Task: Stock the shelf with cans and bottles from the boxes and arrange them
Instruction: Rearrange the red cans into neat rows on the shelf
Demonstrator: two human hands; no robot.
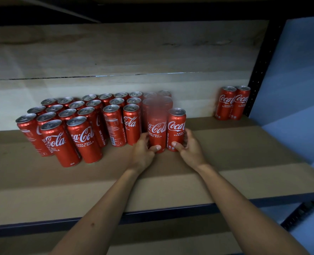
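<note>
Left hand point(143, 151) grips one red can point(157, 129), right hand point(189, 150) another can point(176, 129), on the shelf point(244, 153).

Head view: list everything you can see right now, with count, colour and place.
Main can block: roughly two dozen or more, red with silver tops, upright, left-centre of the shelf; rear ones partly hidden.
Blurred can: one, red, right end of the block, gripped low.
End can: one, red, beside the blurred can, gripped low.
Can pair: two, red, far right by the upright post.
Shelf: one, brown board with dark front edge.
Post: one, black, perforated.
Left hand: grips the blurred can.
Right hand: grips the end can.
</note>
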